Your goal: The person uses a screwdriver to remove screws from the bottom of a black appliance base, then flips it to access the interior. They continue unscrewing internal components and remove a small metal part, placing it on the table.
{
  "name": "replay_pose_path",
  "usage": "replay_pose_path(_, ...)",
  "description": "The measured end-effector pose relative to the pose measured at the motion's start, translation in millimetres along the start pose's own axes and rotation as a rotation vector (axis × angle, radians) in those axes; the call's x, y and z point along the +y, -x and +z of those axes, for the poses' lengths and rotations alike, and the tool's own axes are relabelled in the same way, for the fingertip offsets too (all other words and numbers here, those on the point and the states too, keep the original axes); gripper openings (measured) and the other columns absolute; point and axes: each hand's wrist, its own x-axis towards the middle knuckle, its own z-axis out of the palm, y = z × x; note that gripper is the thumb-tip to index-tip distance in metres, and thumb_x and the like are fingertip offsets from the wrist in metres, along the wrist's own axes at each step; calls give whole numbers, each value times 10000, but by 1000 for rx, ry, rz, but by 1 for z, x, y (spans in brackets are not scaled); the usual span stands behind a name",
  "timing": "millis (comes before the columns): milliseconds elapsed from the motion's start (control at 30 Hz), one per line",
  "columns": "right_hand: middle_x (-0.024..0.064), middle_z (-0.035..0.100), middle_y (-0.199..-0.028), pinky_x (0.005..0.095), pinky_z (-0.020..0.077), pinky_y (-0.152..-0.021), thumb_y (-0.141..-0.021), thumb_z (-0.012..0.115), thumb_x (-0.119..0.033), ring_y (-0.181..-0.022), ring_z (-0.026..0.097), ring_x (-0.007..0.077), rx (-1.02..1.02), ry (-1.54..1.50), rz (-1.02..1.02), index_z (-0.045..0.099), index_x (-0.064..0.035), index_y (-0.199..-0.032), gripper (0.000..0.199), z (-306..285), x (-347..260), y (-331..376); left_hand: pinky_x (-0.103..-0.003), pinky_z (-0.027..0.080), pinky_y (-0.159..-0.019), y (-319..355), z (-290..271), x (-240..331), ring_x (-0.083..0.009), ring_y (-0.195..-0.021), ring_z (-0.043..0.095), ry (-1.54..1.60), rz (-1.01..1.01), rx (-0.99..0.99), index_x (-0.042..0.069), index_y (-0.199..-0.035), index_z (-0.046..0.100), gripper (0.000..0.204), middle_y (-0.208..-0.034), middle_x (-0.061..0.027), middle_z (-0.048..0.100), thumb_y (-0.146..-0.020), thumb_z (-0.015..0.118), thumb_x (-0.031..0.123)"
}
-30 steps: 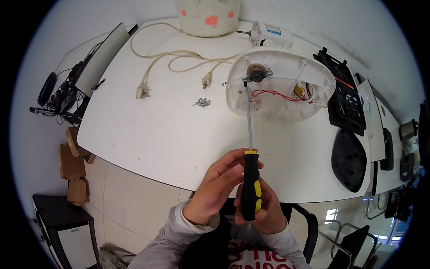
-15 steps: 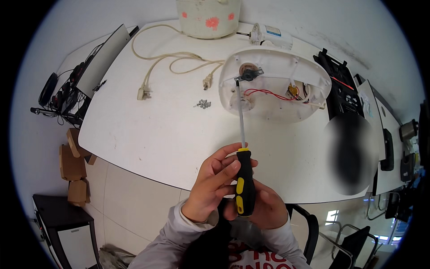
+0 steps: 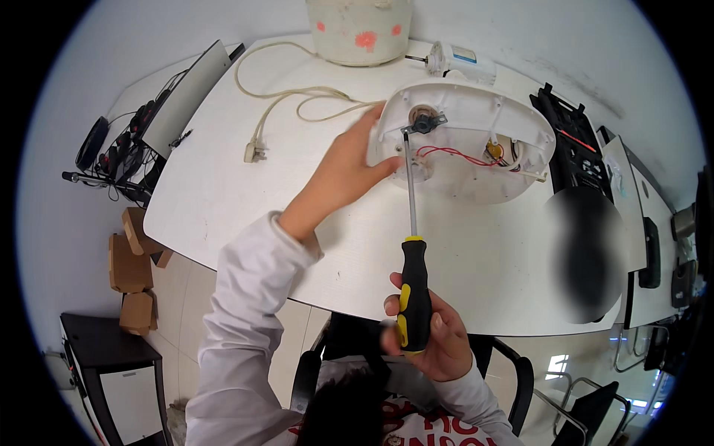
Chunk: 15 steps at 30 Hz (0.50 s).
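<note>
A white plastic appliance housing (image 3: 476,100) lies on the table with its hollow side up. Inside it are a dark metal bracket (image 3: 428,123), red wires (image 3: 465,156) and a small yellow part (image 3: 494,150). My left hand (image 3: 342,171) grips the housing's left edge, fingertips partly hidden behind the rim, thumb lower down at its near left side. My right hand (image 3: 442,338) is closed round the black and yellow handle of a long screwdriver (image 3: 414,290). Its shaft points away from me, and the tip is at the left end of the bracket.
A beige power cord with a plug (image 3: 254,152) lies to the left. At the back stand a cream pot-like container (image 3: 361,33) with red flowers and a white motor (image 3: 457,63) with a shaft. An opened black tool case (image 3: 573,141) lies right, near a blurred dark object (image 3: 586,256).
My left hand has left the screwdriver and reached forward to the housing's left edge, its arm now covering the screws and the second plug. The right hand still holds the screwdriver.
</note>
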Motion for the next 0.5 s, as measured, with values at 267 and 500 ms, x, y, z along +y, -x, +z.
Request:
replay_pose_path(267,133,482,-1207,400,480,-877,-884,583,-206,-993,599,314,177,69,-48,210,8,-1389,664,12,5,9,-313,523,-754,-9,54,31,-264,-858,659,13,-151,-66,-24,-1095,471,488,-920,-177,647,-740,746,170)
replay_pose_path(500,76,504,-1002,202,450,-463,-786,686,-426,-627,535,122,232,46,-201,372,-8,-1259,705,-6,-10,37,-331,523,-793,-3,82,37,-293,-917,651,65,-101,-63,-24,-1121,425,458,-1016,-189,626,-765,692,82)
